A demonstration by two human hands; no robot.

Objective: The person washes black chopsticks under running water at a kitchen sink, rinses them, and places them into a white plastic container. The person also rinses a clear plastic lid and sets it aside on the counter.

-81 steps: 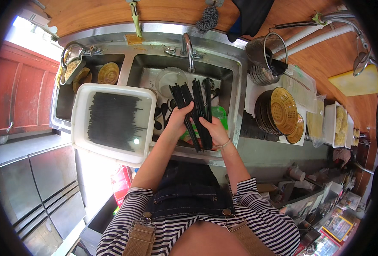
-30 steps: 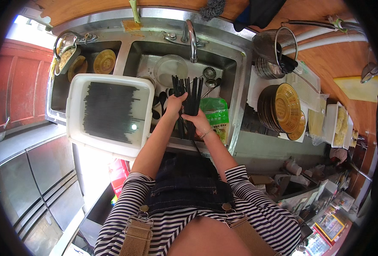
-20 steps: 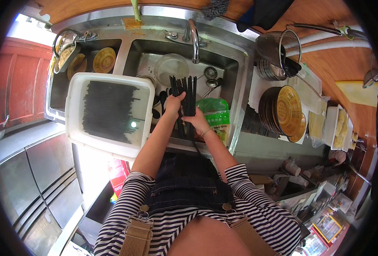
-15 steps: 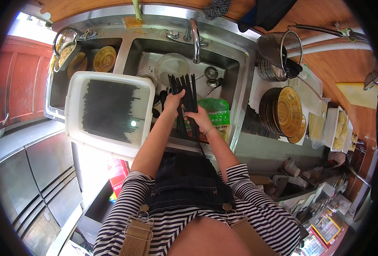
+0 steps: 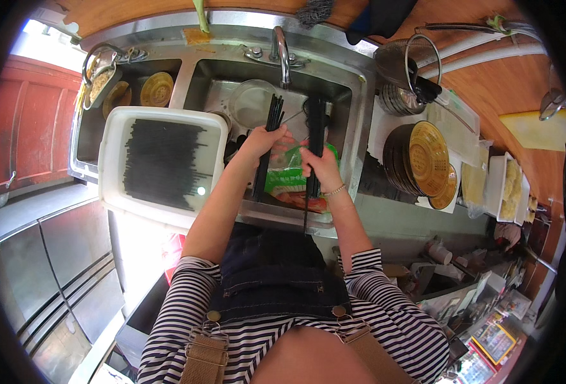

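Currently, the left hand (image 5: 265, 141) grips the left chopstick bundle (image 5: 262, 178), long axis tilted toward twelve-thirty; the right hand (image 5: 322, 168) grips the right chopstick bundle (image 5: 316, 121), aligned twelve-to-six. Both are over the sink (image 5: 361, 102), three o'clock from the white tub (image 5: 216, 147).

Nothing I can read off with confidence. Green plastic bag in the sink (image 5: 363, 121): the bag (image 5: 284, 182) carries small pale print, partly covered, too small to make out. Top gold dish (image 5: 429, 159) in the right-hand stack: rows of dark character-like marks, can't tell lettering from pattern. Yellow-edged panel (image 5: 496, 342), lower right: looks printed, content too small. Reddish panel (image 5: 477, 368) just beside it: same, illegible. Red package (image 5: 172, 253), lower left: washed out by glare.
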